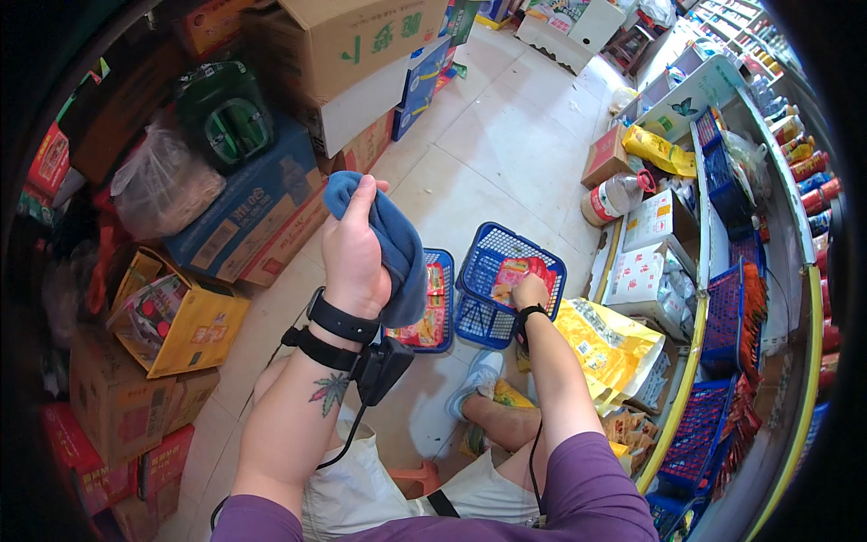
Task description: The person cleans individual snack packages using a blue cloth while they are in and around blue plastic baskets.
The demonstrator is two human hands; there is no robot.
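Note:
My left hand (353, 254) grips a folded blue cloth (401, 254), raised in front of me. Lower down, my right hand (530, 292) reaches into a blue plastic mesh basket (500, 245). Its fingers are at the red snack packets (513, 270) inside, but the fingertips are hidden, so whether they pinch a packet is unclear. That basket overlaps another blue basket (479, 324) beneath it. To the left, partly covered by the cloth and my left wrist, a third blue basket (447, 298) contains more red packets (431, 324) on the floor.
Stacked cardboard cartons (237, 203) line the left side. On the right are store shelves (701, 291) with blue baskets, a red-lidded plastic jar (613, 198) and white boxes (637, 281). A yellow plastic bag (609, 345) lies beside my right arm. An orange stool (421, 476) shows under me.

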